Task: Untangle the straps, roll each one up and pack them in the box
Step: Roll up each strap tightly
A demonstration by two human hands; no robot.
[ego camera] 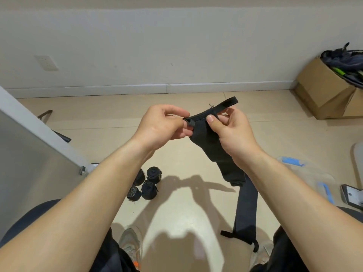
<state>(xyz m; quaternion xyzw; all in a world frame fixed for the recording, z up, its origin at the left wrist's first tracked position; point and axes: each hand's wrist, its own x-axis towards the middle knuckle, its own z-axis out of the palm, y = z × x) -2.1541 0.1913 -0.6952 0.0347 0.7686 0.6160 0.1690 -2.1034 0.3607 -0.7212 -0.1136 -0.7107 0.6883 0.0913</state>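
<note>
The black strap is soft, light webbing; its tail lies limp on the floor near four rolled straps. Above, the left hand pinches the starting coil in its fingers and the right hand grips the strap beside it. The coil probably needs a firm hold or it will spring loose.

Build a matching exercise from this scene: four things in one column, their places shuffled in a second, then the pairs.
Things
1. loose strap
2. rolled straps
3. cardboard box
4. clear plastic box

Places
A. against the wall at far right, stuffed with dark gear
B. pinched between the left hand and the right hand
C. clustered on the floor, left of centre
D. on the floor at right, partly behind the right forearm

Pairs: 1-B, 2-C, 3-A, 4-D
</note>
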